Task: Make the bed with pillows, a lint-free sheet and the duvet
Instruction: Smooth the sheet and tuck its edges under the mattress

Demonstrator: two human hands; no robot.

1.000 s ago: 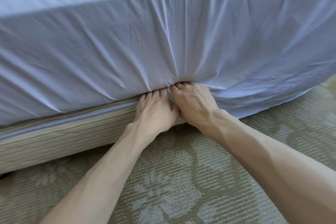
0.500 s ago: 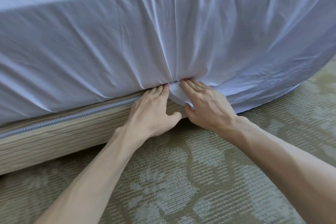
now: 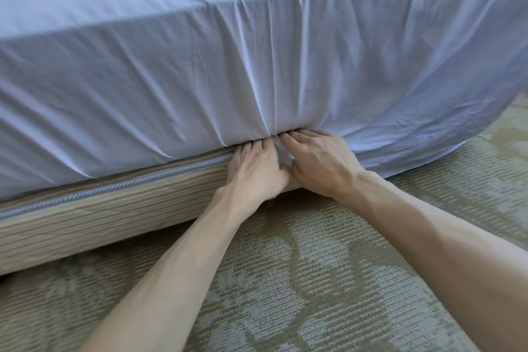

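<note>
Sheet [image 3: 171,80], left hand [image 3: 257,171], right hand [image 3: 323,160], both pressing its hem

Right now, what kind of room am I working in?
Most likely a bedroom, possibly a hotel room: a pale blue fabric sheet hangs down over a beige ribbed upholstered bed base, and green floral-patterned carpet covers the floor.

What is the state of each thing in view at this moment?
Sheet: wrinkled, tucked in on the left, hanging loose to the carpet on the right.
Left hand: fingers straight, pushing the sheet in above the base.
Right hand: fingers straight, pressing the gathered sheet in.
</note>
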